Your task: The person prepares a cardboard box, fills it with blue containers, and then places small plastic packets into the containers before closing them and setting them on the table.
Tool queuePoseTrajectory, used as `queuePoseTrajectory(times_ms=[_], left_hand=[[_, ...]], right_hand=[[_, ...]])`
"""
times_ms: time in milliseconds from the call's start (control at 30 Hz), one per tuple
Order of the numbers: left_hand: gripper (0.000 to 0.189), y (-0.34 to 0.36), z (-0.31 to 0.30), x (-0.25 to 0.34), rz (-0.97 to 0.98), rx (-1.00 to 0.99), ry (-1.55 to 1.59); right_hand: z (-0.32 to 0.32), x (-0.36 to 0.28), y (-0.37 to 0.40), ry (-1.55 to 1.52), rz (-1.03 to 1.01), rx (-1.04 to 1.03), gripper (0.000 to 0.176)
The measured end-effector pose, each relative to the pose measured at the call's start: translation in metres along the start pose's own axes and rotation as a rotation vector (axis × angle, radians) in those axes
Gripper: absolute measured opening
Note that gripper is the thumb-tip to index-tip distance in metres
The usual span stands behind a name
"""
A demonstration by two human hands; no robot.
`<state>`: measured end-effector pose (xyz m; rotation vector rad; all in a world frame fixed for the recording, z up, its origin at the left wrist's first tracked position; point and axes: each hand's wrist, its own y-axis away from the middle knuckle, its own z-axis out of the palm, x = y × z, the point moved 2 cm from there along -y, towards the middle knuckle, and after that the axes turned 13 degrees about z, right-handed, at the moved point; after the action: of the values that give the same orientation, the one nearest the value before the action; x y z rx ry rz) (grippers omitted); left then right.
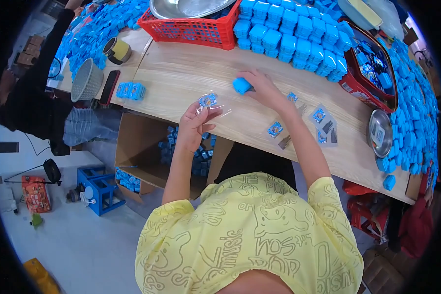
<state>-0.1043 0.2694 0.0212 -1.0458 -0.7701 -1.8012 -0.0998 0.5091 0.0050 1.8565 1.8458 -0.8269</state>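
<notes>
My left hand (193,122) pinches a small clear plastic bag (208,101) with a blue printed design, held above the table's near edge. To its right, my right hand (265,91) has its fingers around a small blue plastic box (241,85) on the tabletop. Under and beside my right forearm lie several flat clear bags (275,129) with blue prints and dark pieces in them. Further right there are more such bags (319,115), partly overlapping. A short row of wrapped blue boxes (131,91) sits on the left part of the table.
Stacked blue boxes (299,39) stand at the back beside a red basket (191,32). A red tin (362,90) and a metal dish (380,132) are at right, a phone (110,86) at left. Below stands a cardboard box (137,142). Another person's dark sleeve (51,46) reaches in.
</notes>
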Motion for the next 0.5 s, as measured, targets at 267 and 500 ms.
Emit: queuePoseTrajectory(times_ms=[267, 500], left_hand=[[0.045, -0.01, 0.002, -0.009, -0.003, -0.04, 0.027], [0.042, -0.003, 0.026, -0.008, 0.007, -0.124, -0.013]], right_hand=[[-0.005, 0.0, 0.043, -0.301, 0.176, 0.02, 0.052], [-0.035, -0.038, 0.067, -0.604, 0.2, 0.131, 0.053]])
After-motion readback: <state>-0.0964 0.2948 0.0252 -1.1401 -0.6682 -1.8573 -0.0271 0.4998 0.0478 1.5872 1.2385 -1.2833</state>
